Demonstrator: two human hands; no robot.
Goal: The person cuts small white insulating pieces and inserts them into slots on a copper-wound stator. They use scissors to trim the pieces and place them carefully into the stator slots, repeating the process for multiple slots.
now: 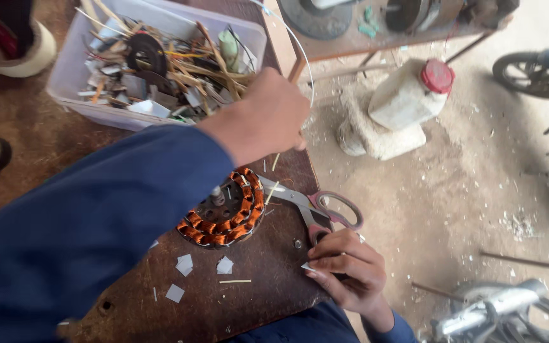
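Seen from the head: left hand closed around a thin white wire at twelve o'clock of the copper-wound stator on the table, right hand, fingers together, pinching a small white paper piece at four o'clock, just below the scissors.

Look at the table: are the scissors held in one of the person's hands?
No, the scissors lie on the table, with the right hand just beside their handles.
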